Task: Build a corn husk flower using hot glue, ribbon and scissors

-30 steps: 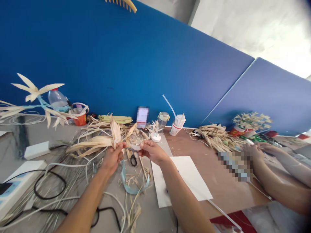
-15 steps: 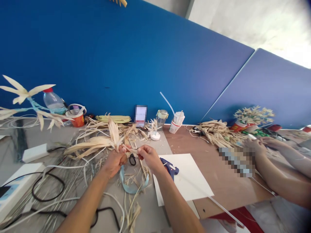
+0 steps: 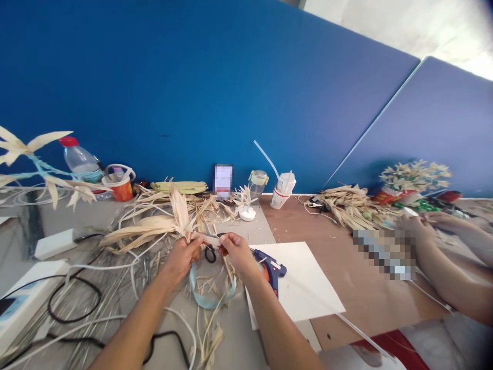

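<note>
A short pale strip of dried corn husk (image 3: pixel 208 239) is stretched between my two hands. My left hand (image 3: pixel 184 259) pinches its left end with closed fingers. My right hand (image 3: pixel 236 252) has the other end between thumb and fingers. Right behind my left hand lie large dried corn husks (image 3: pixel 142 229), one piece standing up. The black scissors handle (image 3: pixel 210 255) shows just below the strip, its blades hidden. Under my hands curves a light blue ribbon (image 3: pixel 206 302) among husk scraps. A blue glue gun (image 3: pixel 274 272) lies beside my right forearm, on white paper (image 3: pixel 308 288).
Cables and a white power strip (image 3: pixel 29 298) crowd the left side. Along the blue partition (image 3: pixel 192 92) stand a bottle (image 3: pixel 81 162), a red cup (image 3: pixel 122 190), a phone (image 3: pixel 223 180) and a white cup (image 3: pixel 280 198). A co-worker's hands (image 3: pixel 419 228) are at the right.
The husk strip between my hands now looks flatter and wider. My fingers have shifted slightly on it, and the view has turned a little.
</note>
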